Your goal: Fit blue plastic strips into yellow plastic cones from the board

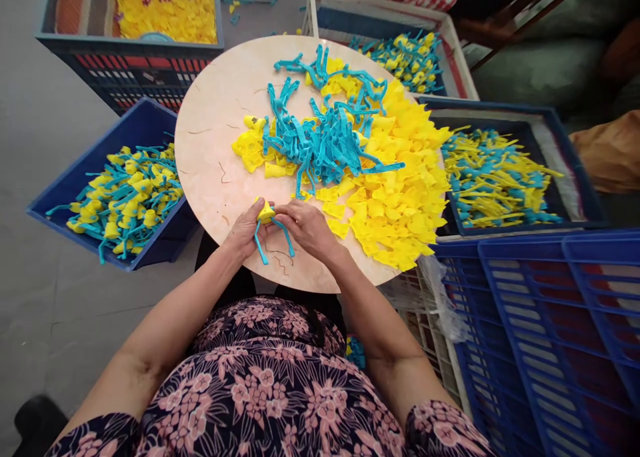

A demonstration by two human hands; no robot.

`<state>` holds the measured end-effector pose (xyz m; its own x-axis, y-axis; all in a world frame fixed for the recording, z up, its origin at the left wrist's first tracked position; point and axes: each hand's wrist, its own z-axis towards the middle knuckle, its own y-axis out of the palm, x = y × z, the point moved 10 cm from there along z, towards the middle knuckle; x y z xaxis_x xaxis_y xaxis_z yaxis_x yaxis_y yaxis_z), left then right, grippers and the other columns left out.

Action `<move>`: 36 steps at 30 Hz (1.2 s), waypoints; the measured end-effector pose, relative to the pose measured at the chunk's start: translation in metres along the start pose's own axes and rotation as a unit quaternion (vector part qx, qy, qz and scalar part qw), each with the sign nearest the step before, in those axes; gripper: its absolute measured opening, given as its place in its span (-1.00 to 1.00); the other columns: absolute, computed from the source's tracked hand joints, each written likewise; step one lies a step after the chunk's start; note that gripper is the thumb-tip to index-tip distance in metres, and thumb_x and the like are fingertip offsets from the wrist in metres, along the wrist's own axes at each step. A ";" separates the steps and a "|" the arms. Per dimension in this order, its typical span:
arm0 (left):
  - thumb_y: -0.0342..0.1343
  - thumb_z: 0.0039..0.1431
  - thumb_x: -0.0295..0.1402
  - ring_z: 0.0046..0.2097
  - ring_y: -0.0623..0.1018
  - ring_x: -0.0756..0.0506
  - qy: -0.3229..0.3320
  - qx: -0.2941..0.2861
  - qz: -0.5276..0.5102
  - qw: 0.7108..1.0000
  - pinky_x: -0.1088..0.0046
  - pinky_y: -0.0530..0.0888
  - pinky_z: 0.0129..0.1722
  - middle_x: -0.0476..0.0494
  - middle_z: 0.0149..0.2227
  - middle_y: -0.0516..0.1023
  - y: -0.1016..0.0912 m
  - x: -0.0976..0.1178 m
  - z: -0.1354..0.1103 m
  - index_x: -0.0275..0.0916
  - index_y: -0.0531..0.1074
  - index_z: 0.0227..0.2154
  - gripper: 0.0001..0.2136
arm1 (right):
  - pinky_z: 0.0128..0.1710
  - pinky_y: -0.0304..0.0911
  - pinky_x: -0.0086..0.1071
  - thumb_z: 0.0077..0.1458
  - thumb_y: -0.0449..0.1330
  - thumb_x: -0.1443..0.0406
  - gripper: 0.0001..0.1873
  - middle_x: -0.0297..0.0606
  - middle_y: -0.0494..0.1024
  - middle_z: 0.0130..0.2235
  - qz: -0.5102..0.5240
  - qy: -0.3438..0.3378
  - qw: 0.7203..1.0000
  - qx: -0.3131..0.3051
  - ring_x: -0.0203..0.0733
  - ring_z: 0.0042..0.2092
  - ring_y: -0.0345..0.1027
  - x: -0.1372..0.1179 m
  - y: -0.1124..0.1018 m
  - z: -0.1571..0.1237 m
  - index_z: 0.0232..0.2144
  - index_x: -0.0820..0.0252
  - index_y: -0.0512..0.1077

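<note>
Near the front edge of the round table [205, 177], my left hand [244, 229] is closed on a small yellow plastic cup-shaped piece [266, 212]. Two blue plastic legs [261, 244] hang below that piece. My right hand [311, 227] is closed at the piece's right side, its fingertips on the part where a blue leg comes out. Exactly what the right fingertips pinch is partly hidden. Just beyond my hands lies a tangled heap of blue plastic strips [327, 144]. A wide pile of yellow plastic pieces [400, 190] covers the table's right side.
At the left, a blue bin [60, 197] holds joined yellow-and-blue pieces. A grey crate [130, 42] with yellow pieces stands at the back left. More filled trays, a white-rimmed one [465, 60] and a dark blue one [580, 157], flank the right. Blue slatted crates [530, 244] stand at the front right.
</note>
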<state>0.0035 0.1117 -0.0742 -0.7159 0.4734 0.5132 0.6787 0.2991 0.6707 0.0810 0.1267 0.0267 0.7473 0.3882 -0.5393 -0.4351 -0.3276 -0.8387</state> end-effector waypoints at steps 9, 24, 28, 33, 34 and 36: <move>0.15 0.20 -0.15 -0.28 0.64 -0.17 -0.052 0.009 0.013 0.999 0.14 0.56 -0.12 -0.16 -0.43 0.61 -0.001 -0.004 -0.006 -0.29 0.44 -0.29 -0.74 | -0.30 0.18 -0.43 0.32 0.00 0.15 -0.63 -0.27 0.56 -0.36 0.147 0.079 0.986 0.029 -0.24 -0.29 0.40 0.023 0.004 -0.005 -0.36 0.19 0.53; 0.31 -0.06 -0.06 -0.35 0.62 -0.11 0.082 0.001 0.084 0.993 0.36 0.55 -0.25 -0.12 -0.42 0.62 -0.001 0.008 -0.015 -0.31 0.45 -0.25 -0.57 | -0.36 0.14 -0.43 0.22 0.10 0.25 -0.76 -0.31 0.65 -0.26 0.099 0.146 0.984 0.003 -0.23 -0.31 0.45 0.010 0.006 -0.029 -0.29 0.12 0.58; 0.25 0.00 -0.02 -0.35 0.62 -0.09 0.132 -0.018 0.113 0.985 0.41 0.53 -0.28 -0.11 -0.40 0.62 0.004 0.018 -0.025 -0.28 0.46 -0.23 -0.57 | -0.28 0.18 -0.40 0.27 0.07 0.21 -0.73 -0.29 0.65 -0.14 0.098 0.118 0.988 0.016 -0.20 -0.24 0.48 0.003 0.001 -0.037 -0.18 0.10 0.56; 0.23 0.06 -0.10 -0.19 0.64 -0.14 0.160 -0.045 0.111 0.980 0.28 0.53 -0.11 -0.13 -0.28 0.65 0.009 0.020 -0.035 -0.20 0.41 -0.21 -0.67 | -0.26 0.20 -0.41 0.16 0.23 0.06 -0.51 -0.27 0.62 -0.20 0.181 0.112 0.977 -0.016 -0.21 -0.22 0.47 0.006 0.020 -0.045 0.08 0.15 0.40; 0.23 0.08 -0.11 -0.14 0.63 -0.14 0.172 -0.049 0.112 0.978 0.27 0.51 -0.07 -0.14 -0.24 0.65 0.010 0.021 -0.037 -0.19 0.40 -0.21 -0.68 | -0.23 0.21 -0.40 0.12 0.26 0.02 -0.42 -0.25 0.60 -0.16 0.190 0.113 0.975 -0.006 -0.19 -0.18 0.47 0.007 0.022 -0.044 0.11 0.15 0.37; 0.23 0.09 -0.13 -0.06 0.61 -0.14 0.194 -0.056 0.123 0.972 0.27 0.48 0.00 -0.16 -0.17 0.65 0.012 0.022 -0.040 -0.18 0.41 -0.22 -0.71 | -0.17 0.22 -0.39 0.10 0.26 -0.03 -0.40 -0.20 0.58 -0.09 0.199 0.111 0.973 0.027 -0.17 -0.11 0.45 0.008 0.023 -0.041 0.09 0.17 0.38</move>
<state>-0.0107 0.0921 -0.0339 -0.5570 0.1637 0.8143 0.8305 0.1134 0.5453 0.0978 0.0871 0.0065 0.6023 0.0415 -0.7972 -0.7332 -0.3663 -0.5730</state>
